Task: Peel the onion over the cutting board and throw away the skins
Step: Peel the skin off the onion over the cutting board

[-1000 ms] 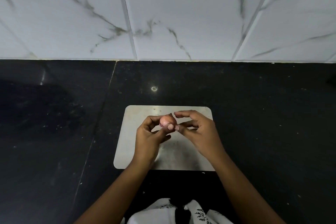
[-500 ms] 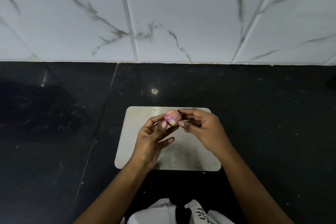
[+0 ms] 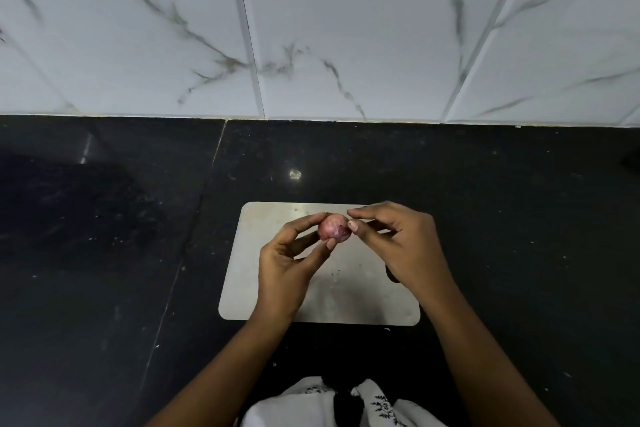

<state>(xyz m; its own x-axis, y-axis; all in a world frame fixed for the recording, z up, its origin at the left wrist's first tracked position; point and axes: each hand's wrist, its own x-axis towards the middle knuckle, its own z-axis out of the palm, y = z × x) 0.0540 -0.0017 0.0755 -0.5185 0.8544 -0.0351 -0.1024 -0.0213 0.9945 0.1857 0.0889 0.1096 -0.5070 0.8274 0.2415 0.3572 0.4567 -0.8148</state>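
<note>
A small pink-purple onion (image 3: 333, 227) is held above the far half of a pale rectangular cutting board (image 3: 349, 298). My left hand (image 3: 289, 262) grips the onion between thumb and fingertips from the left. My right hand (image 3: 401, 246) pinches at the onion's right side with thumb and forefinger, its other fingers curled. No loose skins show on the board apart from a few tiny specks.
The board lies on a black stone counter (image 3: 104, 270) with a seam running down its left part. A white marble-patterned tiled wall (image 3: 311, 45) rises behind the counter. A small bright spot of reflected light (image 3: 295, 174) sits beyond the board.
The onion has been turned in my fingers and now shows a darker purple side. My right thumb and forefinger have shifted onto its right side; both hands stay over the board.
</note>
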